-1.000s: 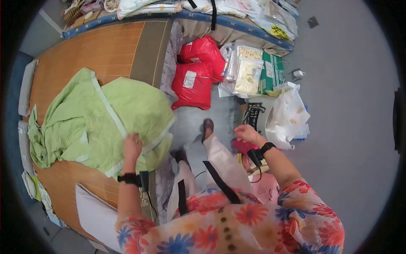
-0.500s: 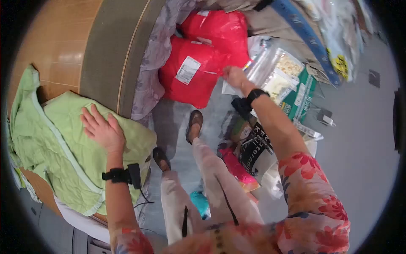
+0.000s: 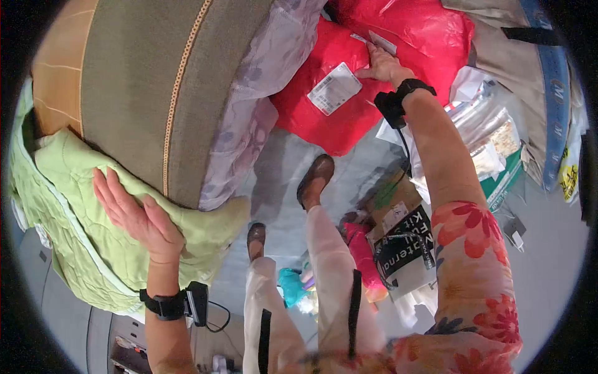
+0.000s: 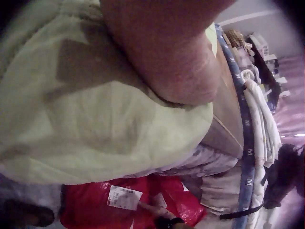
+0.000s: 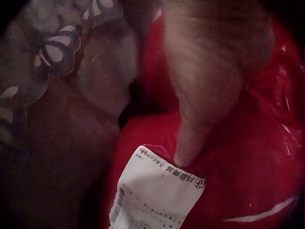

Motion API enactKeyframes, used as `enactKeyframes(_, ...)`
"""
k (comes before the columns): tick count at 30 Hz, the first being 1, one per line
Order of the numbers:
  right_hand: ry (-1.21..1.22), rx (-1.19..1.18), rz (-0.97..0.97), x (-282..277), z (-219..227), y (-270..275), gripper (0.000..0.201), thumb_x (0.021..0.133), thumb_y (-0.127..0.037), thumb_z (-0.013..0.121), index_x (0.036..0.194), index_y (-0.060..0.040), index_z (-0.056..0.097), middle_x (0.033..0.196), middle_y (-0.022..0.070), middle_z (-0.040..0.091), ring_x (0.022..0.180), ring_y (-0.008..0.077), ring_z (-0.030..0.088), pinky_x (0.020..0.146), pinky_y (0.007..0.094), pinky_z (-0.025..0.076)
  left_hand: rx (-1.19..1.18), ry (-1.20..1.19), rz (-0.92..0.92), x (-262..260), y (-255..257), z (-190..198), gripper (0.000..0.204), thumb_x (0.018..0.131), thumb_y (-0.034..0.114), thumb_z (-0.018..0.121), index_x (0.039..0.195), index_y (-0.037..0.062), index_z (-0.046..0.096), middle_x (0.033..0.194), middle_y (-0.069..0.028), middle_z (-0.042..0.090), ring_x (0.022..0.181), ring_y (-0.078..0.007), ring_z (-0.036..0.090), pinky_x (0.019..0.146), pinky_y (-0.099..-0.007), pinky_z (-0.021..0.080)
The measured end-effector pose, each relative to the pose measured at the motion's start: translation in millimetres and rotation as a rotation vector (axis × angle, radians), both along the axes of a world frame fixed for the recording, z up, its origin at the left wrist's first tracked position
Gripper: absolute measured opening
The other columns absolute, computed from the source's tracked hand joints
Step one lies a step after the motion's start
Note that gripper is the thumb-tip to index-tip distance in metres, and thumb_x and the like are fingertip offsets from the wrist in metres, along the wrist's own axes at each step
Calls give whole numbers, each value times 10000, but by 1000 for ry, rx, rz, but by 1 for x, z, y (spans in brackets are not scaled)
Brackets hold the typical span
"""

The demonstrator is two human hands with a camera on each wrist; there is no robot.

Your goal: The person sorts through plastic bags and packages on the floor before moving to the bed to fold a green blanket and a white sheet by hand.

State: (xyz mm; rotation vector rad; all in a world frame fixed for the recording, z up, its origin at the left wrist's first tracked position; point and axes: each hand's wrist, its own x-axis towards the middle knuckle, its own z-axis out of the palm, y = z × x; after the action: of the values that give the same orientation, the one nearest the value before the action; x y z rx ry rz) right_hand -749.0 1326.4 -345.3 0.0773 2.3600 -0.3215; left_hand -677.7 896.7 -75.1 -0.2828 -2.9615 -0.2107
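Right hand (image 3: 385, 64): on the plastic of the front red package (image 3: 349, 124), thumb stretched out, its tip touching the plastic just beside the white label (image 3: 334, 89); whether the other fingers grip the film or only press it, I cannot tell
Left hand (image 3: 138, 218): fingers straight and held together, thumb apart from them, nothing held; it lies over the green quilt (image 3: 81, 193), how firmly it touches is not clear
Front red package: on the grey floor (image 3: 249, 177), against the lilac patterned cloth (image 3: 249, 106) that hangs down beside the bed
Rear red package (image 3: 430, 37): just behind the front one, touching it
Green quilt: spread on the bed's brown edge (image 3: 131, 81), one corner hanging over the side
Wrists: a black strap (image 3: 165, 306) with a small camera on the left, a like one on the right
Feet: two brown shoes on the floor, the nearer to the package being the right shoe (image 3: 316, 177)
Right of the packages: clear plastic packs (image 3: 492, 131) and a green packet (image 3: 503, 181)
Nearer the person: a black printed bag (image 3: 403, 246), a bright pink bundle (image 3: 361, 252), a teal bundle (image 3: 291, 287)
Far right: a blue band (image 3: 554, 93) lettered M, along beige cloth (image 3: 511, 37)
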Motion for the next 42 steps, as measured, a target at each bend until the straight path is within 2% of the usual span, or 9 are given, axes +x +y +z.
enactKeyframes(6,155,19,-52,11,-6,-3,886,567,-418,716,1281,-46,346,1206,201,475,1127,318,451,934,376,364,2,1,8,-2,3,0,529,887,319,302,1312,3,283,1369,-197,255,1267,-355,219,1022,-437,141)
enactKeyframes(8,-166,-429,-264,25,19,-14,627,562,-329,716,1094,-42,551,989,201,598,925,303,581,792,356,455,7,3,2,-2,3,1,527,886,311,307,1313,3,282,1369,-196,257,1268,-356,217,1022,-437,140)
enactKeyframes(10,150,-496,-442,75,-41,-10,409,552,-227,707,900,-28,624,809,183,629,751,305,618,674,389,477,24,1,-8,0,3,3,524,886,304,312,1313,3,280,1368,-196,258,1268,-356,216,1022,-438,139)
enactKeyframes(12,32,-239,-356,85,14,-28,339,571,-167,672,863,-7,612,795,191,617,746,321,608,665,398,471,-1,-2,-3,0,2,4,521,883,290,322,1319,9,273,1374,-187,251,1272,-355,206,1024,-438,131)
enactKeyframes(17,358,-798,-614,130,73,-57,324,604,-159,625,895,-21,595,790,209,600,778,346,593,679,384,462,-40,-3,15,0,1,5,515,881,277,320,1324,20,267,1383,-174,237,1277,-352,192,1026,-442,122)
enactKeyframes(23,343,-545,-717,123,189,-47,287,635,-106,621,911,-32,599,808,200,606,783,334,597,686,356,465,-66,-3,38,-1,2,7,517,881,286,315,1326,28,266,1385,-169,230,1279,-351,184,1023,-445,124)
enactKeyframes(32,289,-91,-299,110,149,-16,274,649,-193,652,874,-47,595,780,206,594,758,364,578,681,414,466,-79,-2,45,-5,4,12,522,883,304,299,1324,26,265,1391,-168,216,1278,-351,182,1023,-448,123)
enactKeyframes(35,280,-143,-480,113,146,-31,274,653,-228,644,862,-58,593,772,204,595,752,360,579,687,433,461,-87,-17,29,-1,2,12,523,885,308,298,1325,26,261,1396,-169,201,1279,-356,174,1024,-450,123)
enactKeyframes(42,161,-17,-324,125,162,-67,250,681,-182,586,877,-30,557,769,201,596,761,363,580,689,453,458,-78,-61,41,-4,5,15,546,869,313,313,1328,24,250,1394,-196,184,1275,-377,166,1015,-476,117)
